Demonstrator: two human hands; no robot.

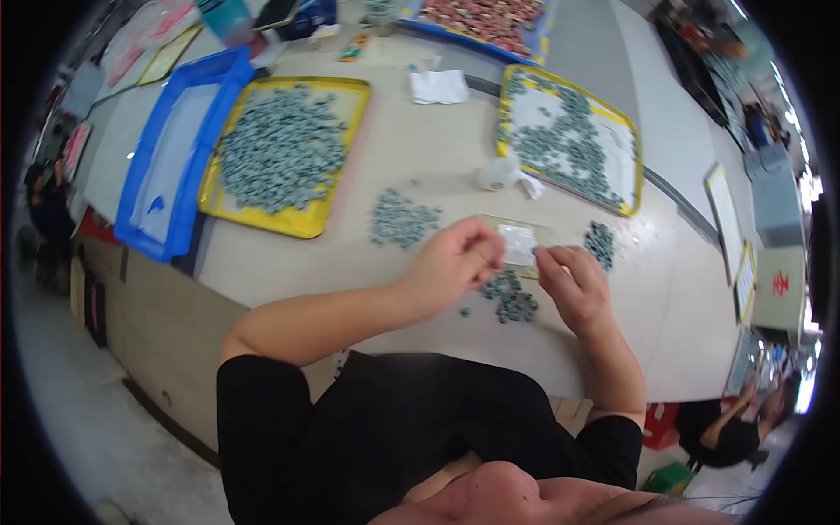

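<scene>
My left hand (457, 265) is closed over the left side of a small flat pad with a white sheet (518, 243). Its thumb and fingers come together, and what they hold, if anything, is hidden. At the right side of the same pad my right hand (573, 284) pinches with thumb and index finger. A tiny dark speck shows at those fingertips, too small to name. Just below the pad lies a loose pile of small grey-green pieces (514, 302). Further piles of grey-green pieces lie to the left (401, 219) and to the right (599, 245).
A yellow-rimmed tray heaped with grey-green pieces (280, 149) stands left, beside a blue bin (131, 210). Another yellow tray (638, 166) is back right, near a white round container (497, 175). A blue tray of reddish pieces (481, 42) is farther back. Other people sit at both sides.
</scene>
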